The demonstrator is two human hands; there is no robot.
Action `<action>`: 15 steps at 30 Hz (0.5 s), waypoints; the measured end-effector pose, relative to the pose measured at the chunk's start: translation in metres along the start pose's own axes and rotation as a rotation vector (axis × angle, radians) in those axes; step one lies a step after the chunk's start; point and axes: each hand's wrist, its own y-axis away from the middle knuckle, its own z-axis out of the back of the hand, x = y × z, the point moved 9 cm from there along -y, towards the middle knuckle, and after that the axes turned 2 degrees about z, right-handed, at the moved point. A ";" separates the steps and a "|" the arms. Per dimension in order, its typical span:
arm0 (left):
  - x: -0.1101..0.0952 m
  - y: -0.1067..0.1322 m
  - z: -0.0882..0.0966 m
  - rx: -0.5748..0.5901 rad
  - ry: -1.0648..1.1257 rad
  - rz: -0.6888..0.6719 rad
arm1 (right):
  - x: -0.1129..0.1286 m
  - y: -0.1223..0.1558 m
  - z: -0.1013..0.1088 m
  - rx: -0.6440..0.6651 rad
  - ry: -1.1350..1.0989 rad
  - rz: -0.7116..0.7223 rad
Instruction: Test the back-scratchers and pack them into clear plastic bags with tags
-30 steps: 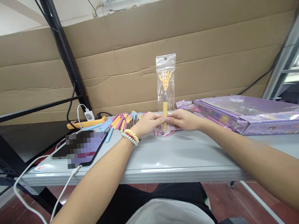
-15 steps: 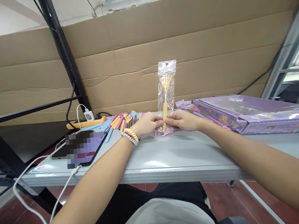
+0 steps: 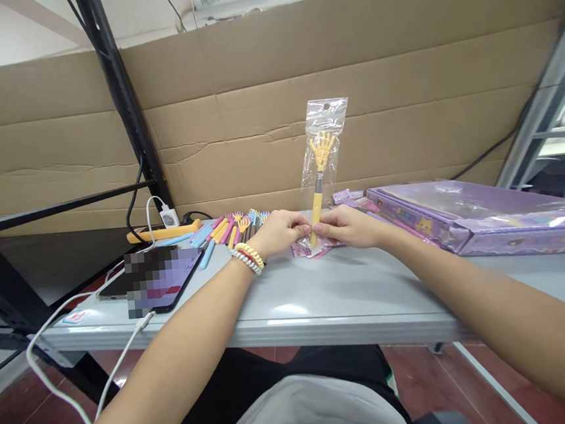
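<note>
While my two hands meet over the table (image 3: 349, 292), they pinch the lower end of a clear bag (image 3: 327, 117) between them. My left hand (image 3: 283, 233) closes its thumb and fingers at one side of the handle, and my right hand (image 3: 350, 227) does the same at the other. Inside the bag is a yellow scratcher (image 3: 317, 207), nearly upright, its top leaning slightly right and its claw just below the bag's holed header.

As I judge it, getting this scratcher into the bag looks done, since it seems to sit at full length inside. Whether the bottom is sealed I cannot tell; my fingers cover it. Plenty looks left: loose scratchers (image 3: 222, 232) in blue, pink and yellow lie unbagged beyond my left wrist. Pink printed pieces (image 3: 301, 248) lie beneath my hands, and a purple box (image 3: 461, 223) rests to my right.
</note>
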 end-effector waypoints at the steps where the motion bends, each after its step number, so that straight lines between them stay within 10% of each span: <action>1: 0.000 0.000 0.000 0.003 0.011 -0.005 | 0.000 0.000 0.000 0.005 -0.019 -0.001; 15: 0.003 -0.003 -0.010 0.077 0.147 -0.045 | 0.007 0.000 -0.008 0.066 -0.178 0.033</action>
